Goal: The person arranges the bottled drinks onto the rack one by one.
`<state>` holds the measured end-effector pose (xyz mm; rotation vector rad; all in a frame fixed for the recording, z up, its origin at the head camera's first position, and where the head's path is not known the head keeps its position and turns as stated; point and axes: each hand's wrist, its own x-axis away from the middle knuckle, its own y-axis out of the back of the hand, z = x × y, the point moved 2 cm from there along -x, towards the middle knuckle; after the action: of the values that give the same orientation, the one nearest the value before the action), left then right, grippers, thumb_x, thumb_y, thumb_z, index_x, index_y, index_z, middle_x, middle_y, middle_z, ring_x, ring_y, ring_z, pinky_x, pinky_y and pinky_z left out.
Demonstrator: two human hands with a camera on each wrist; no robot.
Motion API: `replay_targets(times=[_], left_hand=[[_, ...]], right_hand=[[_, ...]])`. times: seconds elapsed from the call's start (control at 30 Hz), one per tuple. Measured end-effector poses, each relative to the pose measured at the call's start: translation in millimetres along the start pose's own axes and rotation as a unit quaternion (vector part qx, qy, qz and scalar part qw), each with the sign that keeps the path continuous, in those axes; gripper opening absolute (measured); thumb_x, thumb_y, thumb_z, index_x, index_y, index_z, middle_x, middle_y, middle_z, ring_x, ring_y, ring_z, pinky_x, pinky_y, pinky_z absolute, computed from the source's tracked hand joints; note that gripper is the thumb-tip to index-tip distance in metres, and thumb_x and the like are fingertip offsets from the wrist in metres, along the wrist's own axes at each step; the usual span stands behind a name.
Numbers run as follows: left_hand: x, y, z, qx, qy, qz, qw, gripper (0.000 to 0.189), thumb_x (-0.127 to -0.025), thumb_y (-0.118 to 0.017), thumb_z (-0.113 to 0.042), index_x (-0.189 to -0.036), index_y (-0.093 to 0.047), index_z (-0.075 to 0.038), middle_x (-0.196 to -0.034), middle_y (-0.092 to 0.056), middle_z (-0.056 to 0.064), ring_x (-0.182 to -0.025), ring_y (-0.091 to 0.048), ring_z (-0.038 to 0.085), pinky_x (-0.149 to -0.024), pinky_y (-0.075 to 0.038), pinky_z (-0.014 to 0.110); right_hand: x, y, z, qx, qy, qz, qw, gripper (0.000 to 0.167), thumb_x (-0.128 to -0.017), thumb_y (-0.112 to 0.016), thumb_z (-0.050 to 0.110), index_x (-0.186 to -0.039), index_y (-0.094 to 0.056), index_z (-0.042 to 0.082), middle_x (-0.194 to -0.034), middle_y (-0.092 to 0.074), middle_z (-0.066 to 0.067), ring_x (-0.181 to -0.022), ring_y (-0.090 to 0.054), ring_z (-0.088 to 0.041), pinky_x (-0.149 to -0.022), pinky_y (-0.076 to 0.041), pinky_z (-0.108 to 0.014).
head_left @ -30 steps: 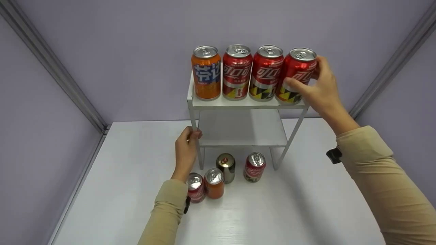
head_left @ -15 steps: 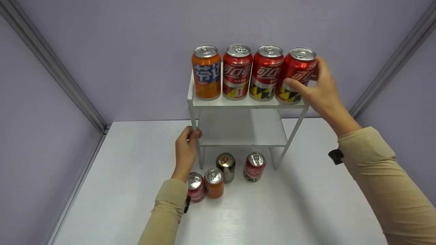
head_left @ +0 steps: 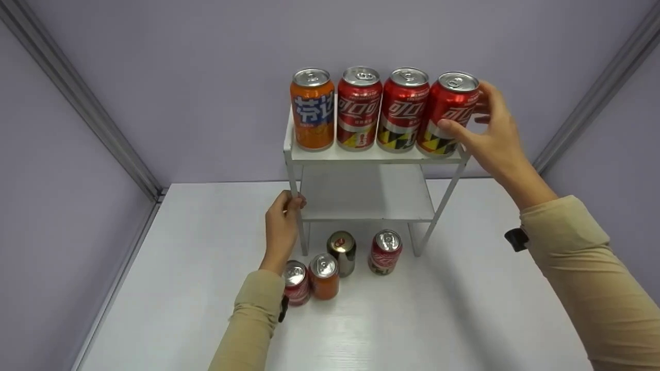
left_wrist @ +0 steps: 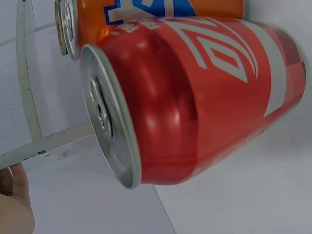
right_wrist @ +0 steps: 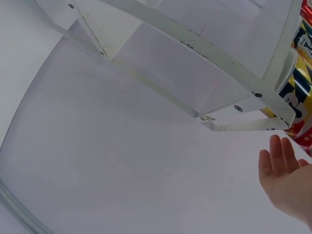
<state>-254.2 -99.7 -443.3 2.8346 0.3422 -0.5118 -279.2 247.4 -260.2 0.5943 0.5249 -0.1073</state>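
Note:
On the top shelf of a white two-tier rack (head_left: 361, 191) stand an orange soda can (head_left: 313, 126) and three red cola cans, all upright. My right hand (head_left: 490, 135) is around the rightmost cola can (head_left: 447, 116), with the thumb at its front. In the right wrist view its fingers (right_wrist: 277, 153) are fairly straight and beside the can. My left hand (head_left: 281, 224) grips the rack's left front post, its fingertips partly behind the post. Below that hand, a cola can (left_wrist: 165, 102) fills much of the left wrist view.
On the white table (head_left: 196, 288) at the rack's foot stand an orange can (head_left: 325, 281), a dark can with a gold top (head_left: 342, 252) and a red can (head_left: 385, 252). Pale walls (head_left: 206, 103) enclose the back and sides.
My right hand has shifted slightly right, its thumb sliding toward the can's edge and its fingers loosening behind it. My left hand and the cans have stayed in place.

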Motion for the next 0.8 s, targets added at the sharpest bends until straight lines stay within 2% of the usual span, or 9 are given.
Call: replay_targets(times=[0.17, 0.4, 0.63, 0.8], left_hand=[[0.2, 0.5, -0.7, -0.005, 0.001, -0.001, 1.0, 0.035, -0.094, -0.05, -0.035, -0.097, -0.063, -0.003, -0.094, -0.068, 0.009, -0.095, -0.063, 0.021, -0.087, -0.049, 0.038], [0.1, -0.3, 0.7, -0.005, 0.005, -0.001, 1.0, 0.033, -0.094, -0.051, -0.034, -0.097, -0.063, -0.003, -0.094, -0.068, 0.008, -0.094, -0.063, 0.02, -0.087, -0.049, 0.038], [0.3, -1.0, 0.6, -0.002, 0.004, -0.003, 1.0, 0.027, -0.097, -0.053, -0.027, -0.097, -0.063, -0.002, -0.093, -0.068, 0.009, -0.094, -0.062, 0.021, -0.086, -0.049, 0.038], [0.4, -0.6, 0.5, -0.003, 0.009, -0.003, 1.0, 0.028, -0.097, -0.053, -0.028, -0.098, -0.063, -0.003, -0.094, -0.068, 0.009, -0.094, -0.063, 0.021, -0.086, -0.049, 0.038]], right_hand=[[8.4, 5.0, -2.2, -0.022, 0.002, -0.026, 0.9994, 0.074, -0.088, -0.077, 0.024, -0.149, -0.036, 0.01, -0.134, -0.054, -0.011, -0.116, -0.05, -0.018, -0.093, -0.037, -0.025], [31.2, 13.7, -2.1, -0.037, 0.015, -0.051, 0.9979, 0.069, -0.089, -0.076, 0.018, -0.147, -0.04, 0.011, -0.131, -0.055, -0.008, -0.113, -0.053, -0.015, -0.095, -0.039, -0.023], [59.3, 18.2, -0.7, -0.033, 0.047, -0.05, 0.9971, 0.065, -0.088, -0.075, 0.006, -0.145, -0.044, 0.01, -0.128, -0.058, -0.004, -0.112, -0.055, -0.014, -0.095, -0.04, -0.024], [74.5, 16.1, -2.1, -0.028, 0.068, -0.041, 0.9965, 0.065, -0.086, -0.075, -0.001, -0.143, -0.046, 0.008, -0.129, -0.059, -0.006, -0.111, -0.055, -0.013, -0.094, -0.041, -0.023]])
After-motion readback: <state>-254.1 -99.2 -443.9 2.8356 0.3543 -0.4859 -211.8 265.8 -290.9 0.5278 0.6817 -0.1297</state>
